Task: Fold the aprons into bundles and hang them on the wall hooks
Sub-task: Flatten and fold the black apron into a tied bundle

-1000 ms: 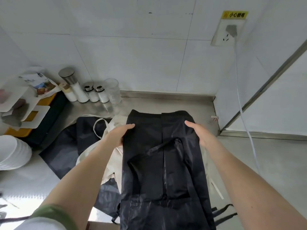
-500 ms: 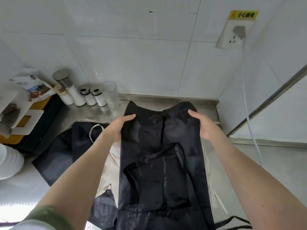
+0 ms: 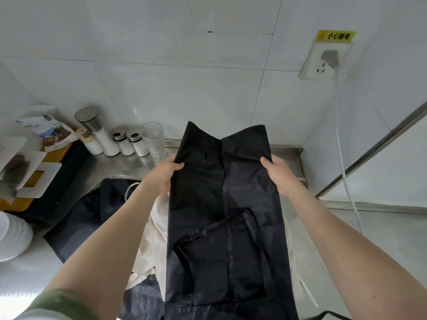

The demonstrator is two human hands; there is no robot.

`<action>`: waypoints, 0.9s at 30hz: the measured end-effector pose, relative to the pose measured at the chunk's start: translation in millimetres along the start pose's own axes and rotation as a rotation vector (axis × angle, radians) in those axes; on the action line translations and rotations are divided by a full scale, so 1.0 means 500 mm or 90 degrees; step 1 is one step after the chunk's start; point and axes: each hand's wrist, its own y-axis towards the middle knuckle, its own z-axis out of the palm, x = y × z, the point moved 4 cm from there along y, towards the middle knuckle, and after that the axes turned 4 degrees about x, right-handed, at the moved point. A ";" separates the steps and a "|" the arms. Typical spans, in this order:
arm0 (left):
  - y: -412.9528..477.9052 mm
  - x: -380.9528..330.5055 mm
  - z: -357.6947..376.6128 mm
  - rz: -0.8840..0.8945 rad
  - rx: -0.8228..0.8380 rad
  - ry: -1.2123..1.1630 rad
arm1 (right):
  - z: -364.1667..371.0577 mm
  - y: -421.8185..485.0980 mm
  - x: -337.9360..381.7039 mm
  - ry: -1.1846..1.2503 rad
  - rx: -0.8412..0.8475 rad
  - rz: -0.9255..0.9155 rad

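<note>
Both hands, left hand (image 3: pixel 165 174) and right hand (image 3: pixel 278 174), pinch the limp, slippery-looking black fabric apron (image 3: pixel 226 215) by its side edges, near its raised far end.

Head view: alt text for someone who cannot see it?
The left hand and right hand grip the sides of a folded black apron, its far end raised off the steel counter. A cream apron and another dark apron lie beneath; shakers and a glass line the tiled wall.

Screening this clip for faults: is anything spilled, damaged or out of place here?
Nothing spilled or damaged. Only untidiness: a cream apron and a second dark apron lie crumpled on the counter beside and beneath the black apron gripped by the left hand and right hand.
</note>
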 end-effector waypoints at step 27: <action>-0.070 0.038 0.069 -0.125 -0.159 -0.027 | 0.041 -0.149 -0.150 -0.511 0.181 0.176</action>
